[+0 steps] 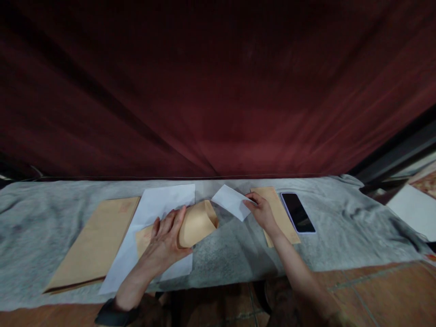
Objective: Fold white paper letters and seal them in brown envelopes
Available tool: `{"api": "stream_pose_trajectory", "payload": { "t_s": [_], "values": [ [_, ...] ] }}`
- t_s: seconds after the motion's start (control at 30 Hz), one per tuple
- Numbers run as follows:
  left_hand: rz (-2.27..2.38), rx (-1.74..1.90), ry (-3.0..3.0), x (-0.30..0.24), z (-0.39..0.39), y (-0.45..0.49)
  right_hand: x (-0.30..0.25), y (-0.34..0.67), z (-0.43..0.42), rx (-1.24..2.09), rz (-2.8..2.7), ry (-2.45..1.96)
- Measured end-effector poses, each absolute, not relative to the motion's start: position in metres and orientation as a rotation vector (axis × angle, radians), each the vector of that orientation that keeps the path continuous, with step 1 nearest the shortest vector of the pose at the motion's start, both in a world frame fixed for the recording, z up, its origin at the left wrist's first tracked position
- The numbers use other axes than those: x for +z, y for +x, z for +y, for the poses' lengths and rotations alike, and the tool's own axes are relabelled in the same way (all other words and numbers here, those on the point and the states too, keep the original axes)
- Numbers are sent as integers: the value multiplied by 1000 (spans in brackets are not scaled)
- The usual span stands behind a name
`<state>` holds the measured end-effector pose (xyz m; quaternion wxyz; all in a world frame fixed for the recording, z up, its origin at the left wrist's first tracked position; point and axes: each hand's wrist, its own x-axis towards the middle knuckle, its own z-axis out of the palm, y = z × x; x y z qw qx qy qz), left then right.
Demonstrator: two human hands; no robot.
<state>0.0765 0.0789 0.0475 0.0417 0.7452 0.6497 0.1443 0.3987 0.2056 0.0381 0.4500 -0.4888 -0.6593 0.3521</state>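
My left hand [166, 238] grips a small brown envelope [197, 221] and bows it so that its mouth gapes toward the right. My right hand [260, 211] pinches a folded white paper [230, 200] by its right end, with the paper's left end close to the envelope's mouth. The envelope lies over a white sheet [153, 213] on the grey cloth [41, 213]. Another small brown envelope [284, 218] lies under my right wrist.
A large brown envelope [97, 240] lies left of the white sheet. A black phone [297, 212] rests face up to the right. A dark red curtain [218, 91] hangs behind the table. White paper [413, 209] sits at the far right edge.
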Motion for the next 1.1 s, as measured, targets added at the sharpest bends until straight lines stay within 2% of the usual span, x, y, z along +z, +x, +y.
{"api": "stream_pose_trajectory", "payload": {
  "t_s": [0.2, 0.37, 0.47, 0.6, 0.9, 1.1],
  "values": [
    [2101, 456, 2267, 44, 80, 62, 55, 402, 192, 624, -1684, -1024],
    [2085, 411, 2259, 43, 79, 57, 32, 409, 180, 555, -2122, -1097],
    [2052, 374, 2262, 43, 78, 60, 16, 416, 173, 627, -2354, -1149],
    [2020, 339, 2255, 42, 77, 62, 4, 417, 176, 695, -2194, -1360],
    [1981, 286, 2226, 39, 75, 64, 2, 388, 178, 321, -2087, -1785],
    [1938, 215, 2189, 32, 77, 60, 3, 390, 188, 470, -2023, -1880]
  ]
}}
